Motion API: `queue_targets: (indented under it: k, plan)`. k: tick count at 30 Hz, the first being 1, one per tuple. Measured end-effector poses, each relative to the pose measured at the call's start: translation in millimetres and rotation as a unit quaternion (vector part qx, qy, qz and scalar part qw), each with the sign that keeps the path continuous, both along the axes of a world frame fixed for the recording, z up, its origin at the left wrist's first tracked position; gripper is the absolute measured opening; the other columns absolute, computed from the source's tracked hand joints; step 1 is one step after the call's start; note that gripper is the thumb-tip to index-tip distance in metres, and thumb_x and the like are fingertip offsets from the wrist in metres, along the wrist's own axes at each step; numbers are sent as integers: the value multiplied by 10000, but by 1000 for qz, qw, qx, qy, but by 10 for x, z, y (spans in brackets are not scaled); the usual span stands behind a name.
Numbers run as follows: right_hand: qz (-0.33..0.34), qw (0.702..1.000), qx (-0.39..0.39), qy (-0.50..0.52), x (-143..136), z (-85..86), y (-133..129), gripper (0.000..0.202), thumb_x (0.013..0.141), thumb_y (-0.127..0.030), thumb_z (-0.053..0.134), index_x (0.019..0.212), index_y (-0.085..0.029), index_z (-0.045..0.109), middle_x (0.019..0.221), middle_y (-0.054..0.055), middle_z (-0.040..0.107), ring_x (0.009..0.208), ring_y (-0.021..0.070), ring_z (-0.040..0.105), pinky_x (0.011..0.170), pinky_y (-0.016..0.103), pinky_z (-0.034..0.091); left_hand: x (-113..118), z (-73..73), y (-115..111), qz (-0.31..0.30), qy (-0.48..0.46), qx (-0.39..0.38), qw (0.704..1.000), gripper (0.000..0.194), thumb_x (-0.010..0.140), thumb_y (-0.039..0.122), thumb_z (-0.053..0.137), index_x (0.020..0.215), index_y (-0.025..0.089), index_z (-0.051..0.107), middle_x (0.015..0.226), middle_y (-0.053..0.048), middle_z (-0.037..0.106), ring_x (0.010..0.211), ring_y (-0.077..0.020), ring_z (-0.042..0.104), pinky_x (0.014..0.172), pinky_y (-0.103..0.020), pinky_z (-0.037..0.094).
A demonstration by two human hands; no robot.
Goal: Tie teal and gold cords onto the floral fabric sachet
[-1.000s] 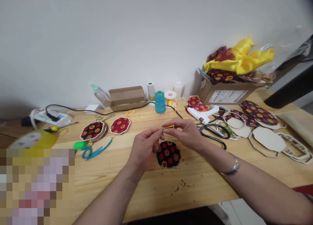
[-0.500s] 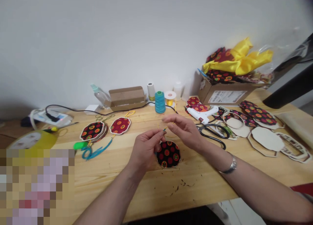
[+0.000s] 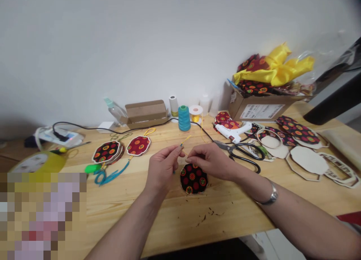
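Observation:
Between thumb and forefinger, my left hand (image 3: 164, 165) pinches a thin yellow cord (image 3: 186, 139) with a bit of teal at the fingertips. My right hand (image 3: 210, 161) is closed in a pinch just to its right, on a strand of the same cord. Under the hands, a black patterned fabric piece (image 3: 193, 179) with a pale edge lies flat on the wooden table (image 3: 158, 222). Black-handled scissors (image 3: 231, 150) rest beyond my right hand, blades pointing left. A teal thread cone (image 3: 184, 119) and a spool of yellow cord (image 3: 195, 115) stand behind.
Finished-looking fabric pieces (image 3: 138, 145) with yellow loops and a teal tassel (image 3: 113, 175) lie left. A white glue gun (image 3: 234, 131), wooden frames (image 3: 307, 162) and a full cardboard box (image 3: 256, 105) are right. A black cable (image 3: 135, 129) crosses the back.
My left hand has shifted slightly left and up. The right hand has come down and left, and its raised fingers have closed into a pinch. The scissor blades are now uncovered.

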State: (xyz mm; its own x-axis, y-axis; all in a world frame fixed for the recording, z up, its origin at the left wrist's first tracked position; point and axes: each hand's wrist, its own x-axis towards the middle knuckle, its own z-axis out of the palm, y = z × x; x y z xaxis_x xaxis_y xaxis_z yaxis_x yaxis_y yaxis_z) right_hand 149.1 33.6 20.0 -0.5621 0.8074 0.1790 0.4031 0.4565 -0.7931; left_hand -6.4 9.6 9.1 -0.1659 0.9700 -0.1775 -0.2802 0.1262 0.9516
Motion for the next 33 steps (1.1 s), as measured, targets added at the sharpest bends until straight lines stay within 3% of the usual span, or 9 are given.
queue_targets:
  k: [7, 12, 15, 18, 25, 33]
  plan:
    - [-12, 979, 201, -10, 74, 48, -7, 188, 861, -228, 503, 788, -161, 664, 704, 30, 593, 660, 111, 507, 600, 228, 344, -2, 4, -18, 0, 156, 5, 988, 179, 668, 338, 679, 699, 164, 711, 563, 11, 589, 420, -51, 315, 400, -212, 224]
    - [-20, 967, 253, -23, 141, 118, 32, 204, 859, -227, 502, 723, -165, 641, 668, 28, 580, 635, 114, 491, 586, 238, 335, 34, 97, -63, -77, 236, 30, 968, 145, 697, 289, 649, 626, 181, 715, 576, -7, 627, 510, -109, 468, 502, -227, 361]
    - [-20, 977, 214, -4, 169, 132, 78, 159, 823, -183, 541, 698, -167, 638, 656, 16, 606, 632, 109, 512, 592, 230, 356, 46, 101, -85, -134, 238, 36, 961, 148, 713, 287, 631, 648, 190, 722, 582, -5, 644, 588, -141, 547, 604, -250, 424]
    - [-8, 990, 128, 50, 184, 100, 145, 140, 802, -168, 561, 687, -163, 641, 646, 6, 628, 621, 99, 534, 589, 213, 387, 44, 80, -104, -166, 225, 37, 959, 132, 718, 278, 630, 687, 194, 728, 608, -6, 666, 614, -144, 572, 638, -254, 434]
    - [-14, 990, -72, 120, 191, -5, 300, 142, 727, -260, 624, 655, -142, 659, 621, 5, 641, 563, 98, 522, 536, 216, 397, 37, 108, -118, -163, 173, 24, 971, 146, 727, 291, 640, 674, 172, 704, 584, 3, 637, 512, -88, 480, 509, -212, 352]
    - [8, 994, -95, 60, 166, -103, 298, 213, 757, -316, 615, 719, -118, 686, 598, -3, 604, 553, 88, 487, 538, 216, 376, 6, 63, -92, -121, 116, 30, 985, 152, 721, 310, 658, 703, 165, 698, 617, 0, 637, 443, -46, 376, 437, -200, 274]
